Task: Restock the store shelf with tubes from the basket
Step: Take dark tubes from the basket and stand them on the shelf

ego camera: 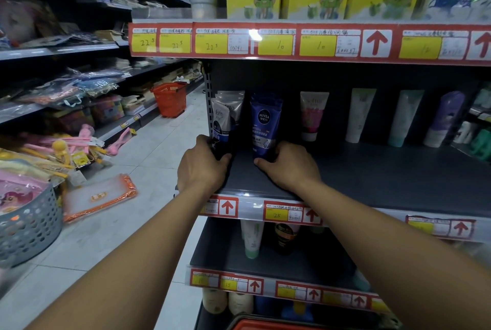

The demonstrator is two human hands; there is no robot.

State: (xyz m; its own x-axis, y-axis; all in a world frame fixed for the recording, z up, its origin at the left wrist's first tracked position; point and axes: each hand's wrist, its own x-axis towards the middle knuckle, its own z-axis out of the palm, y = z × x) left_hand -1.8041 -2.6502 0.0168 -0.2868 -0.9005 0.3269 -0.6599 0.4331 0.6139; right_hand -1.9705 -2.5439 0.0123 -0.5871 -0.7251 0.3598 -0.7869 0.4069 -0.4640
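Straightening stock on the shelf: left hand gripping Softto tube, right hand clasping Nivea tube alongside. Next, probably back to basket.

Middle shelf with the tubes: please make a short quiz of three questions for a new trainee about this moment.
1. True or false: the left hand grips the Softto tube.
2. Which tube does the right hand hold? A) pink Softto tube B) blue Nivea Men tube C) purple tube
3. Fill in: the arrows on the shelf price labels point ____.

Key: 1 true; 2 B; 3 up.
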